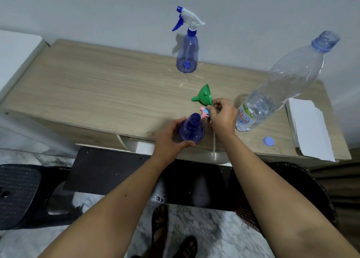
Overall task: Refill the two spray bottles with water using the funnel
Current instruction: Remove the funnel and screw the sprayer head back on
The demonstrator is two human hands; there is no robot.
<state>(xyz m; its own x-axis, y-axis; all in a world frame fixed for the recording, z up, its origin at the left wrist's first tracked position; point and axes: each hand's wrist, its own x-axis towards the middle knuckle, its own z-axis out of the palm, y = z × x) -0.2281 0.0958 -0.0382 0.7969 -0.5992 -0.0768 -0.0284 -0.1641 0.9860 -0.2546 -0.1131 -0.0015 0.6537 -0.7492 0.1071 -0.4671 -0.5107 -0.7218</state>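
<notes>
My left hand [171,136] grips a blue spray bottle [191,130] with its top off, standing at the table's front edge. My right hand [221,117] holds the pink and blue spray head [263,113] just right of the bottle's neck, its white dip tube [214,146] hanging down over the edge. A green funnel [203,95] lies on its side touching my right fingertips. A second blue spray bottle [187,53] with a white and blue trigger head stands at the back by the wall. A large clear water bottle [276,86], uncapped and partly filled, stands at the right.
The wooden table [97,86] stands against a grey wall. A blue cap [268,141] lies near the front right edge, beside folded white paper towels [307,127]. Dark stools and a marble floor lie below the table.
</notes>
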